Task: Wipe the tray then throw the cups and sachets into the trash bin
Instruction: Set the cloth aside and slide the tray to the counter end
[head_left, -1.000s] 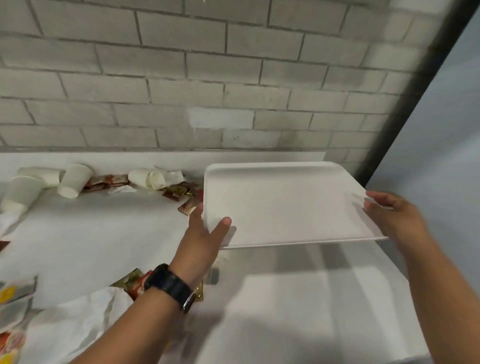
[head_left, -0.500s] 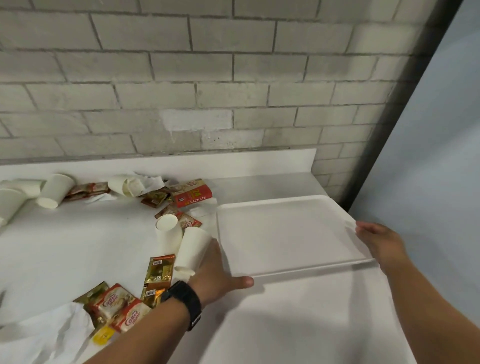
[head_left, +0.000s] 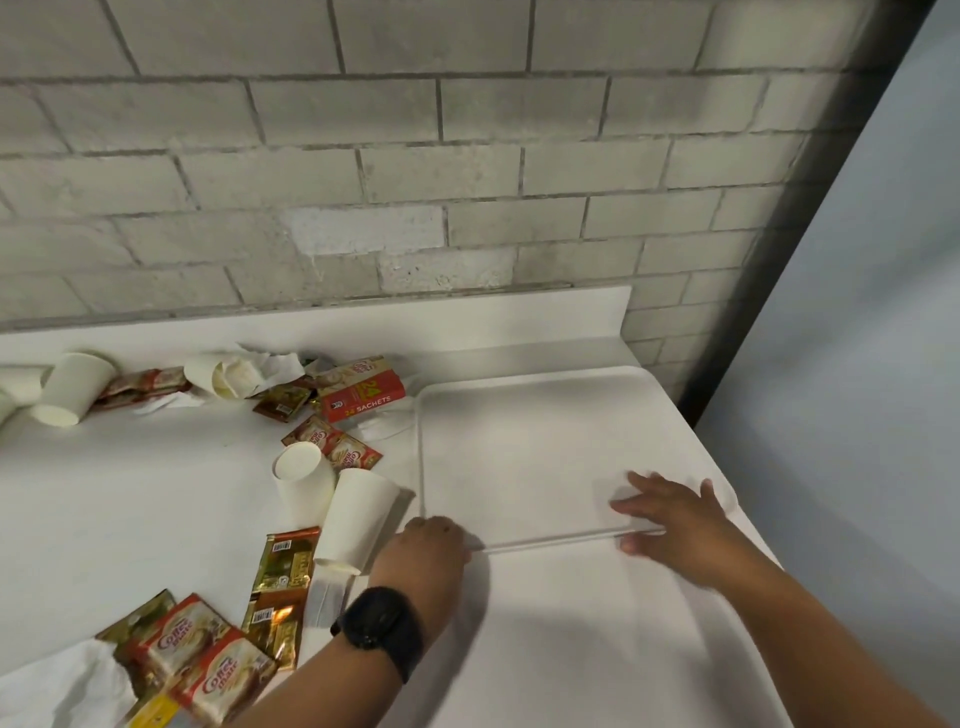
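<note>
The white tray lies flat on the white counter, at the right end by the brick wall. My left hand grips its near-left corner with curled fingers. My right hand rests spread on the tray's near-right part, thumb just outside the near edge. Two paper cups lie tipped just left of the tray, touching my left hand's side. More cups lie along the back. Sachets are scattered to the left.
A red sachet box lies at the tray's far-left corner. A white tissue sits at the near left. The counter ends just right of the tray, next to a pale panel. No trash bin is in view.
The tray has come down from the air and now lies flat on the counter. My left hand slid to its near-left corner; my right hand moved from the right edge onto its surface.
</note>
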